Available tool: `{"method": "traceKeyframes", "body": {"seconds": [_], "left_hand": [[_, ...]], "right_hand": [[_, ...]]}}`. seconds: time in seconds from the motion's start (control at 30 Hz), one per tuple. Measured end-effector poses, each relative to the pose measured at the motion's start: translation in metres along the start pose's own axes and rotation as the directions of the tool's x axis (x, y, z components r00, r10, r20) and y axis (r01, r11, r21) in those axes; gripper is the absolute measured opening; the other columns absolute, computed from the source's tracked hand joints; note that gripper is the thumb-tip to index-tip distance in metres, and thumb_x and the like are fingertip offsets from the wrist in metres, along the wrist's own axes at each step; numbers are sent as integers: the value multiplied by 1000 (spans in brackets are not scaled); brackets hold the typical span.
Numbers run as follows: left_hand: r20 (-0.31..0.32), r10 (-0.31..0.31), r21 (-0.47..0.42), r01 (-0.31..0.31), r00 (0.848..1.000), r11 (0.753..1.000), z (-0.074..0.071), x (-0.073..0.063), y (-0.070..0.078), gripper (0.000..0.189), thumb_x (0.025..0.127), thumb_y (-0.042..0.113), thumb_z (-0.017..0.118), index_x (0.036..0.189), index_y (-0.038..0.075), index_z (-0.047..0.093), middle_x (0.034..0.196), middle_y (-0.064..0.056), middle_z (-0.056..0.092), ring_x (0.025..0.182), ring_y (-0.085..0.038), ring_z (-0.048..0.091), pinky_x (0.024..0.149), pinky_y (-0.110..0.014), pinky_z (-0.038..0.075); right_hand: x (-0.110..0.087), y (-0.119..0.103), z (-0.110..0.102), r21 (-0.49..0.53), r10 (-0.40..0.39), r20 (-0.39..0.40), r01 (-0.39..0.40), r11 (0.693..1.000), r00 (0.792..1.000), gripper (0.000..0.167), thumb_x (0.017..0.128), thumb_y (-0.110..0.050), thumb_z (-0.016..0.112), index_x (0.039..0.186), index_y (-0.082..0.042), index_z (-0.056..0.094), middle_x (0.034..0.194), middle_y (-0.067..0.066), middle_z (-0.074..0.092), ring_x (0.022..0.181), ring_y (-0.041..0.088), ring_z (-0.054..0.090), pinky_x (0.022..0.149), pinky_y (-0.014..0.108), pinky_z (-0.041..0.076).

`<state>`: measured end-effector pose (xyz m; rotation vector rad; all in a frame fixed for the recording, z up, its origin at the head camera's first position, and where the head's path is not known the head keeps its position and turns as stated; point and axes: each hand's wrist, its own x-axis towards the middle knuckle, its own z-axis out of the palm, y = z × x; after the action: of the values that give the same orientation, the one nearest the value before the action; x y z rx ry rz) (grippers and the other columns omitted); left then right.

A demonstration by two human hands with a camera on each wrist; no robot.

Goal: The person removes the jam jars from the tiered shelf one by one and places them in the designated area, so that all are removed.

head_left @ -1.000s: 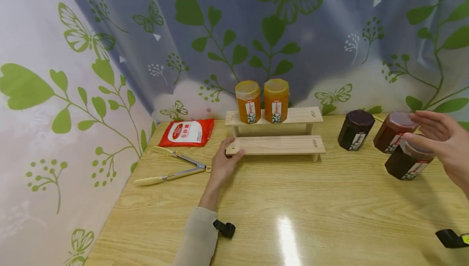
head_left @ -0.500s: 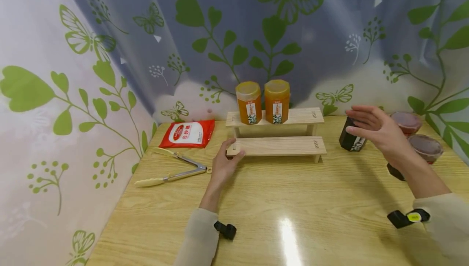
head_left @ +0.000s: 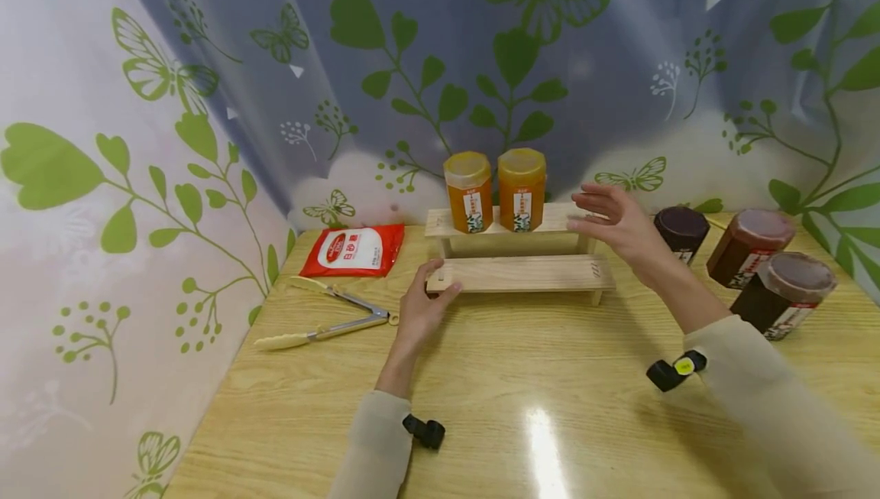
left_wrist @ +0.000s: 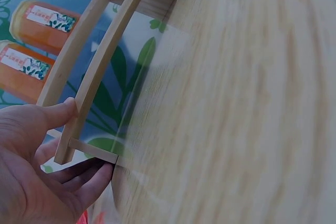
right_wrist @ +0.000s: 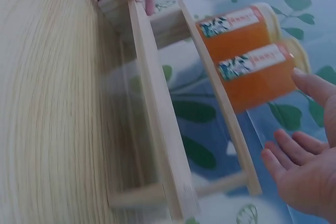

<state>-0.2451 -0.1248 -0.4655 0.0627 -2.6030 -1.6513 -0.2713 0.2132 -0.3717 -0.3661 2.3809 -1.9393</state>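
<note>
My left hand (head_left: 421, 308) grips the left end of the lower step of a two-step wooden rack (head_left: 525, 273), thumb on top. In the left wrist view, the thumb presses the board (left_wrist: 97, 74) and the other fingers lie at its leg. Two orange jam jars, a left jar (head_left: 470, 199) and a right jar (head_left: 521, 195), stand upright on the upper step. My right hand (head_left: 615, 228) hovers with spread fingers by the upper step's right end and holds nothing. In the right wrist view, the right hand (right_wrist: 310, 169) appears apart from the jars.
To the right stand a dark jar (head_left: 681, 231), a reddish jar (head_left: 749, 247) and another dark jar (head_left: 784, 296). Tongs (head_left: 351, 323) lie spread open at left, below a red-and-white bag (head_left: 352, 251). A patterned curtain (head_left: 412, 63) hangs close behind the rack.
My right hand has moved left from above the jars at the right to the rack's right end. The left hand keeps its grip, and the rack and jars look unmoved.
</note>
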Motion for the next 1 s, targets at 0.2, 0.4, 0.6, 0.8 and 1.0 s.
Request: {"method": "traceKeyframes", "body": {"seconds": [0.2, 0.4, 0.6, 0.8, 1.0], "left_hand": [[0, 4, -2, -4, 1000, 1000, -1, -1, -1, 59, 97, 37, 76, 151, 28, 53, 155, -9, 52, 115, -31, 63, 98, -50, 50], [-3, 4, -2, -4, 1000, 1000, -2, -2, -2, 59, 97, 36, 76, 150, 28, 53, 153, -9, 54, 111, -30, 65, 93, -48, 52], [5, 14, -1, -14, 1000, 1000, -1, -2, -2, 59, 97, 36, 75, 151, 27, 52, 155, -10, 52, 117, -32, 63, 97, -51, 51], [13, 14, 0, -14, 1000, 1000, -2, 0, -1, 60, 97, 37, 75, 151, 27, 52, 158, -13, 47, 144, -38, 44, 114, -57, 38], [8, 7, -11, -7, 1000, 1000, -3, -1, 0, 60, 97, 37, 75, 151, 27, 52, 159, -14, 47, 141, -38, 47, 112, -57, 41]], "right_hand": [[22, 1, 28, 40, 10, -20, -9, 999, 1000, 84, 99, -20, 74, 163, -4, 21, 165, 20, 32, 151, 38, 32, 121, 53, 29], [37, -1, 56, 3, 8, -50, -8, 1000, 999, 84, 96, -22, 78, 160, -4, 27, 160, 18, 38, 148, 34, 36, 122, 49, 28], [49, -4, 75, -5, 45, -126, -46, 999, 991, 85, 94, -24, 80, 158, -3, 27, 151, 20, 44, 135, 36, 47, 111, 52, 41], [61, -1, 87, -36, 44, -204, -53, 998, 978, 86, 90, -25, 83, 154, -6, 29, 146, 19, 48, 131, 37, 51, 109, 55, 43], [64, -1, 95, -80, 43, -259, -66, 995, 965, 86, 89, -31, 85, 154, -10, 33, 144, 17, 52, 129, 37, 53, 107, 55, 45]]}}
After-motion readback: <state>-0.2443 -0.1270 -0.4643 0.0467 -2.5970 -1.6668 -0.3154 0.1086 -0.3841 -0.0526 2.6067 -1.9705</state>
